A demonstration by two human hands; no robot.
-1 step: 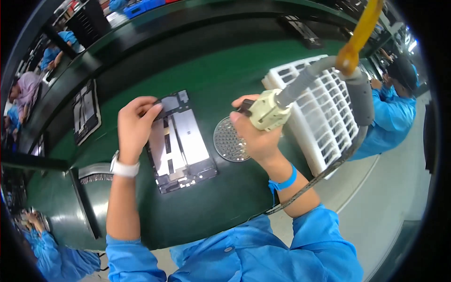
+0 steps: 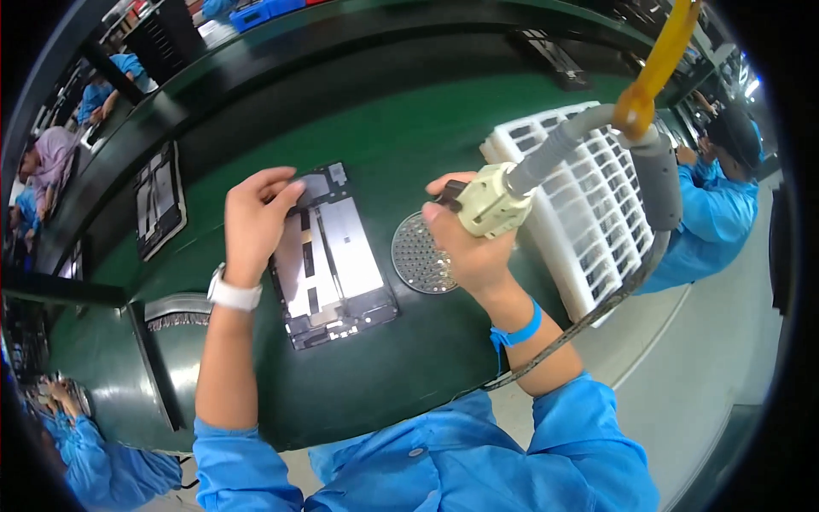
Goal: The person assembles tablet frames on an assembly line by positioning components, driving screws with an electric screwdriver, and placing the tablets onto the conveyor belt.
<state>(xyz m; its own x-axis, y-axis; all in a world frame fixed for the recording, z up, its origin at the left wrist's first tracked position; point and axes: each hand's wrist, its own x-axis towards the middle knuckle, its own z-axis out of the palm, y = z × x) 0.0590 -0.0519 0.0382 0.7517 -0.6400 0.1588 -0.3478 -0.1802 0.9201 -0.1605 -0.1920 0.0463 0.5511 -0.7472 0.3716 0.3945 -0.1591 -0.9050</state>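
An opened tablet (image 2: 354, 256), its bare inside facing up with silvery panels and dark strips, lies on the green bench. My left hand (image 2: 256, 213), white band at the wrist, is at its upper left edge. Thumb and forefinger draw together there; what they pinch, if anything, is hidden. My right hand (image 2: 473, 256) is closed round a cream-coloured hand tool (image 2: 493, 203) with a black part by the thumb and a grey ribbed neck. The tool's working end does not show. Below that hand, partly covered, sits a round grey dish (image 2: 420, 260) with rows of small holes.
White gridded trays (image 2: 589, 213) are stacked at right. A yellow hanger (image 2: 653, 77) and grey cylinder (image 2: 657, 192) hang above them; a dark cable (image 2: 580, 324) crosses my right forearm. Another opened device (image 2: 160, 200) and a brush (image 2: 177, 311) lie left. A co-worker (image 2: 712, 205) sits at right.
My left hand has shifted slightly right along the tablet's upper edge. The whole view has moved a little; the right hand keeps its hold on the tool.
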